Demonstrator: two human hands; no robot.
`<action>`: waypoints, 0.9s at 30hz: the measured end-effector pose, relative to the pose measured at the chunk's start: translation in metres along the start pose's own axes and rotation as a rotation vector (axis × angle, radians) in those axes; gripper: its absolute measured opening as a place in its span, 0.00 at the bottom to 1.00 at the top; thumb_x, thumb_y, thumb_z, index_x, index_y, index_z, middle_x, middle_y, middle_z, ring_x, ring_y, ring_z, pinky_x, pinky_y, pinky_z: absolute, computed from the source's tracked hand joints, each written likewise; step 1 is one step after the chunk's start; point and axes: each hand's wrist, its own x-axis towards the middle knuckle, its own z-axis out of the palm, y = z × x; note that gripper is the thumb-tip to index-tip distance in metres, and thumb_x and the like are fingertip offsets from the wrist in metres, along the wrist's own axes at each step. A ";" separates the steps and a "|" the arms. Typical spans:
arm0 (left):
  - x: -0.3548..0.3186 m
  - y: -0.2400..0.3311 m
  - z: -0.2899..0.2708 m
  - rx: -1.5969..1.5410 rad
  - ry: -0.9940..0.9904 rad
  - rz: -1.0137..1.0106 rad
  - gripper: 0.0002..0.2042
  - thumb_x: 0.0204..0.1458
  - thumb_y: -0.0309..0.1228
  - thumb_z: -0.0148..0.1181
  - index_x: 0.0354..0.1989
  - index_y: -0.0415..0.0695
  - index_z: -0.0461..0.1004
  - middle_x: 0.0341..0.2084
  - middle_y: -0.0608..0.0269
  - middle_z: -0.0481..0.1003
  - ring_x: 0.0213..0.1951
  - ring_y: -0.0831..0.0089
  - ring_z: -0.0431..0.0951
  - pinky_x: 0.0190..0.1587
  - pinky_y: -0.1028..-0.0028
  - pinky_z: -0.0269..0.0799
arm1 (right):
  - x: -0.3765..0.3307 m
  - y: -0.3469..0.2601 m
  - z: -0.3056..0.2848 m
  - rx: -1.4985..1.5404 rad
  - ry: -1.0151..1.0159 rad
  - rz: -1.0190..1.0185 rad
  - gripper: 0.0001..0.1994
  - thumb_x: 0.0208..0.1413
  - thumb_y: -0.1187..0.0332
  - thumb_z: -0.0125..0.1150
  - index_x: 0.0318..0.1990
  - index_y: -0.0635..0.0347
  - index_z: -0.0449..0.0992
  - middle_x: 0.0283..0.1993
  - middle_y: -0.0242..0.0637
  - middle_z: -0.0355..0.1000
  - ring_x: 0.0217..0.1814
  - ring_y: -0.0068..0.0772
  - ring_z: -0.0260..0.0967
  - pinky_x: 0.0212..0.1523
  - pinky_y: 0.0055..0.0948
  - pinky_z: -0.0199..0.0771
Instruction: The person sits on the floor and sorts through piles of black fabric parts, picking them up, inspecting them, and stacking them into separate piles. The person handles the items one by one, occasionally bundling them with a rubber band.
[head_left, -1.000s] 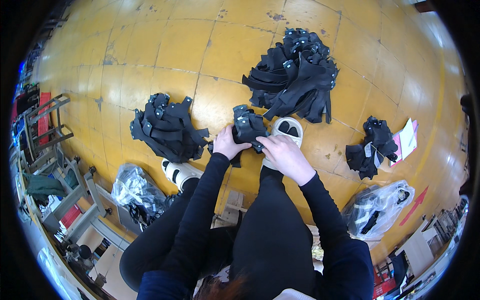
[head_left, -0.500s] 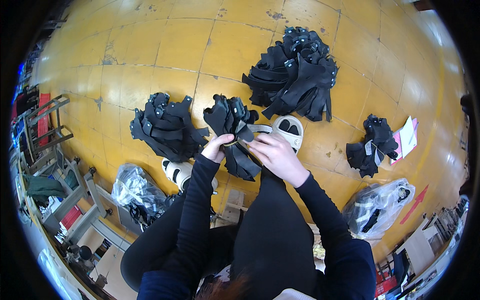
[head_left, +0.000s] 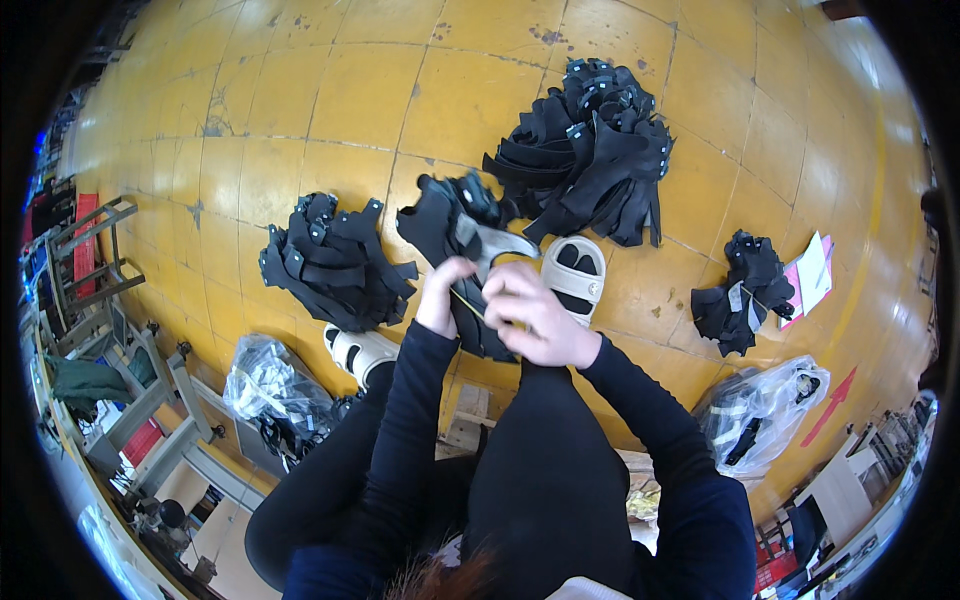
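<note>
In front of my knees I hold a bundle of black cut fabric pieces [head_left: 432, 220] with small pale labels at the upper ends. My left hand [head_left: 440, 295] is closed around its middle, thumb on top. A thin yellow band [head_left: 467, 304] runs across the bundle toward my right hand [head_left: 540, 315]. The fingers of that hand are curled and appear to pinch the band; their tips are partly hidden. A piece with a grey underside [head_left: 495, 243] sticks out of the bundle just above my right fingers.
Piles of similar black pieces lie on the yellow tiled floor: left [head_left: 330, 262], far [head_left: 590, 150] and right [head_left: 742, 290]. Pink and white papers [head_left: 812, 278] lie by the right pile. Clear plastic bags [head_left: 275, 385] [head_left: 760, 415] flank my legs. Beige clogs [head_left: 574, 275] are on my feet.
The bundle has tilted and shifted slightly left. My right hand has turned, its fingers curling in lower down. The yellow band now looks drawn straight, and the grey-backed piece shows more.
</note>
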 end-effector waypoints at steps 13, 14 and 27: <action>0.018 0.023 -0.019 -0.473 0.222 0.137 0.17 0.50 0.38 0.59 0.44 0.40 0.72 0.34 0.55 0.78 0.39 0.58 0.78 0.47 0.60 0.75 | -0.027 -0.005 -0.005 0.001 0.066 0.214 0.05 0.50 0.72 0.65 0.31 0.57 0.74 0.37 0.33 0.65 0.40 0.37 0.63 0.45 0.32 0.61; 0.023 0.022 -0.021 -0.481 0.295 0.129 0.17 0.51 0.39 0.58 0.43 0.39 0.72 0.34 0.55 0.78 0.39 0.58 0.78 0.46 0.61 0.75 | -0.030 -0.007 0.001 -0.067 -0.014 0.168 0.05 0.50 0.71 0.65 0.32 0.58 0.74 0.38 0.33 0.66 0.40 0.37 0.63 0.44 0.32 0.63; 0.000 0.008 -0.052 -0.432 0.200 0.007 0.22 0.49 0.50 0.58 0.44 0.45 0.72 0.35 0.63 0.76 0.44 0.64 0.76 0.57 0.50 0.68 | -0.098 0.019 -0.022 -0.105 0.090 0.493 0.06 0.50 0.71 0.69 0.35 0.60 0.79 0.39 0.33 0.68 0.41 0.31 0.68 0.44 0.28 0.68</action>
